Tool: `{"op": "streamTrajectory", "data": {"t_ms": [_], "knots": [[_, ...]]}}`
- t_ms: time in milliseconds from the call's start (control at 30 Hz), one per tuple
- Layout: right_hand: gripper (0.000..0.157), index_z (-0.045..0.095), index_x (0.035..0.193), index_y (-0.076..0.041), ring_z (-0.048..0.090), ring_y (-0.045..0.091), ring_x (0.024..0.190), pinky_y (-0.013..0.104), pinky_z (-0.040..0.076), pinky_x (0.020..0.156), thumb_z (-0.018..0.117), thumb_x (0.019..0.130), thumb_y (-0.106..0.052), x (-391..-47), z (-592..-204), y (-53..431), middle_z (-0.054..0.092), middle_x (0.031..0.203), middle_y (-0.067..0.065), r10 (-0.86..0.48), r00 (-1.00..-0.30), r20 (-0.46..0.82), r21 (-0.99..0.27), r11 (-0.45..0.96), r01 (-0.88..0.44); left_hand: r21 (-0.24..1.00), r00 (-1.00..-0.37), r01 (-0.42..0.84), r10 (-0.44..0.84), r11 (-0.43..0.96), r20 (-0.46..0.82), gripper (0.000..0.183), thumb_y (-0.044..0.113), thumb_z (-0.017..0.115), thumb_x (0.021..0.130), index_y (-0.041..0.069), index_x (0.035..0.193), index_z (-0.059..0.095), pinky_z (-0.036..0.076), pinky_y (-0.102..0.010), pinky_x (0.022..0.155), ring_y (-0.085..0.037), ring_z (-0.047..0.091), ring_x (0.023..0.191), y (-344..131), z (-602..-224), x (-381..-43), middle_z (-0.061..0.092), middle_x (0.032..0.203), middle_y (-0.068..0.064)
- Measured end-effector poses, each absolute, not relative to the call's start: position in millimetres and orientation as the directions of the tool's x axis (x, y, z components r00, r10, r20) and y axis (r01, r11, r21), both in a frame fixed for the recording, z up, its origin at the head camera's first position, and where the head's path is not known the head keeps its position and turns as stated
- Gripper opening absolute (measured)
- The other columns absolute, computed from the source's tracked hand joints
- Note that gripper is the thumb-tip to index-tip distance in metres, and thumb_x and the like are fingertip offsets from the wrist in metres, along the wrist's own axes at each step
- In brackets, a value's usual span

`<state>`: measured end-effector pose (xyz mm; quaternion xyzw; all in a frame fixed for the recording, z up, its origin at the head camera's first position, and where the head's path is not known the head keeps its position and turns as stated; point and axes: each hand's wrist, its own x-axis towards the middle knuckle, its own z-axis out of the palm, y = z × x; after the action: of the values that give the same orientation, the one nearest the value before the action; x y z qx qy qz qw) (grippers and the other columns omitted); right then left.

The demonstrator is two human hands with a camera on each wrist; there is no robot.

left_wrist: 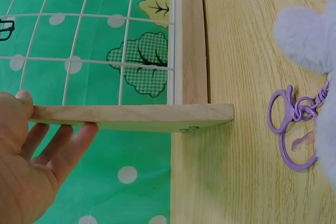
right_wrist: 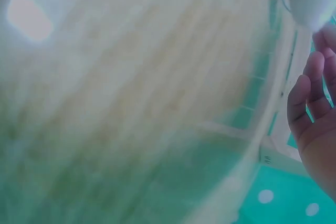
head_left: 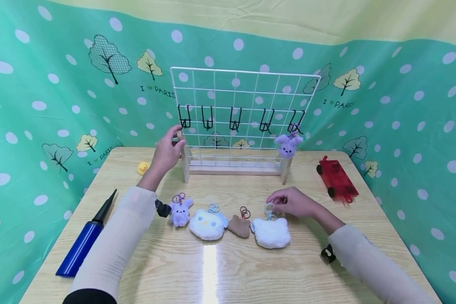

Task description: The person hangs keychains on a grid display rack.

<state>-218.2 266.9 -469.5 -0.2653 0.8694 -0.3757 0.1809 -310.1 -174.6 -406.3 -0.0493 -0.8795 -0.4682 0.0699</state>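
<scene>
Caution: the white plush charm (head_left: 271, 233) is in front of the right end of the wire rack (head_left: 235, 169), joined to a pale ring (head_left: 269, 207) pinched in the fingertips of the right hand (head_left: 294, 202). Should the ring slip, the charm would probably drop onto the bench (head_left: 156, 274); the likely cause is the small contact area. Sideways travel could disturb the brown charm (head_left: 239, 226) just beside it. A push on the rack could tilt or slide it if the left hand (head_left: 168, 150) slackens; the purple plush (head_left: 288, 145) hanging at its right end might then swing. Pose: the left forearm (head_left: 119, 236) extends to the rack's left end, thumb and fingers gripping opposite faces of the wooden upright (left_wrist: 136, 113). The right forearm (head_left: 372, 257) angles inward in front of the rack; the right-wrist view is largely blurred.
</scene>
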Motion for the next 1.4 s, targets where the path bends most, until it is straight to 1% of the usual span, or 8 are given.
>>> {"op": "streamTrajectory", "data": {"t_ms": [133, 400, 533, 667, 833, 1033, 1200, 1400], "knots": [[0.024, 0.076, 0.114, -0.013, 0.064, 0.005, 0.079, 0.022, 0.058, 0.068, 0.077, 0.09, -0.011, -219.0, -461.2, 266.7, 0.075, 0.093, -0.001, -0.6, -0.795, -0.088, -0.733, 0.58, -0.356, 0.816, -0.985, 0.151, 0.019, 0.558, 0.17, 0.058, 0.024, 0.051, 0.108, 0.035, 0.16, 0.027, 0.064, -0.047, 0.089, -0.039, 0.057, 0.132, -176.1, -408.0, -310.6, 0.044, 0.157, -0.017], [0.022, 0.076, 0.112, -0.01, 0.064, 0.005, 0.076, 0.022, 0.059, 0.069, 0.076, 0.091, -0.009, -219.8, -451.5, 267.6, 0.078, 0.095, 0.002, -0.591, -0.806, -0.004, -0.726, 0.556, -0.405, 0.832, -0.984, 0.161, 0.022, 0.531, 0.176, 0.058, 0.022, 0.052, 0.107, 0.035, 0.159, 0.029, 0.064, -0.047, 0.087, -0.039, 0.057, 0.132, -173.9, -408.4, -311.1, 0.044, 0.157, -0.015], [0.02, 0.077, 0.111, -0.01, 0.064, 0.005, 0.075, 0.022, 0.057, 0.067, 0.075, 0.091, -0.007, -221.6, -444.4, 267.1, 0.077, 0.09, 0.001, -0.57, -0.821, 0.019, -0.728, 0.555, -0.402, 0.831, -0.984, 0.162, 0.022, 0.533, 0.177, 0.059, 0.021, 0.051, 0.107, 0.035, 0.159, 0.028, 0.064, -0.047, 0.086, -0.039, 0.057, 0.132, -173.1, -408.4, -311.1, 0.045, 0.156, -0.015], [0.018, 0.077, 0.109, -0.009, 0.064, 0.006, 0.075, 0.022, 0.056, 0.064, 0.075, 0.091, -0.006, -224.2, -436.5, 266.5, 0.075, 0.086, 0.0, -0.528, -0.848, 0.041, -0.731, 0.563, -0.386, 0.828, -0.984, 0.161, 0.023, 0.537, 0.177, 0.058, 0.021, 0.051, 0.108, 0.034, 0.16, 0.028, 0.064, -0.047, 0.087, -0.04, 0.057, 0.132, -172.9, -408.5, -311.2, 0.045, 0.155, -0.015], [0.018, 0.077, 0.11, -0.008, 0.062, 0.007, 0.074, 0.021, 0.054, 0.064, 0.074, 0.092, -0.009, -229.8, -429.2, 266.5, 0.073, 0.087, 0.001, -0.484, -0.872, 0.08, -0.717, 0.579, -0.387, 0.824, -0.986, 0.15, 0.018, 0.546, 0.168, 0.059, 0.022, 0.051, 0.108, 0.034, 0.16, 0.027, 0.065, -0.047, 0.087, -0.04, 0.056, 0.133, -172.9, -408.3, -312.0, 0.043, 0.157, -0.016], [0.02, 0.077, 0.112, -0.009, 0.061, 0.011, 0.076, 0.02, 0.053, 0.063, 0.074, 0.093, -0.013, -234.1, -415.7, 263.9, 0.074, 0.089, 0.004, -0.434, -0.892, 0.127, -0.71, 0.588, -0.387, 0.829, -0.986, 0.15, 0.023, 0.538, 0.164, 0.059, 0.022, 0.051, 0.108, 0.036, 0.16, 0.027, 0.064, -0.048, 0.087, -0.039, 0.056, 0.134, -172.2, -407.7, -311.8, 0.044, 0.157, -0.015], [0.021, 0.077, 0.113, -0.009, 0.06, 0.015, 0.076, 0.02, 0.053, 0.062, 0.075, 0.094, -0.015, -237.2, -404.7, 259.5, 0.073, 0.091, 0.008, -0.386, -0.911, 0.149, -0.722, 0.587, -0.367, 0.817, -0.984, 0.16, 0.026, 0.554, 0.175, 0.059, 0.022, 0.051, 0.107, 0.033, 0.16, 0.027, 0.065, -0.046, 0.087, -0.04, 0.057, 0.132, -172.7, -407.7, -312.1, 0.044, 0.156, -0.017], [0.024, 0.076, 0.116, -0.008, 0.06, 0.016, 0.075, 0.021, 0.053, 0.057, 0.075, 0.093, -0.017, -240.5, -393.0, 254.4, 0.072, 0.092, 0.012, -0.3, -0.934, 0.192, -0.735, 0.586, -0.339, 0.814, -0.984, 0.161, 0.03, 0.559, 0.173, 0.059, 0.023, 0.051, 0.108, 0.033, 0.16, 0.027, 0.064, -0.048, 0.088, -0.04, 0.056, 0.132, -173.8, -408.0, -311.4, 0.043, 0.156, -0.018]]}}
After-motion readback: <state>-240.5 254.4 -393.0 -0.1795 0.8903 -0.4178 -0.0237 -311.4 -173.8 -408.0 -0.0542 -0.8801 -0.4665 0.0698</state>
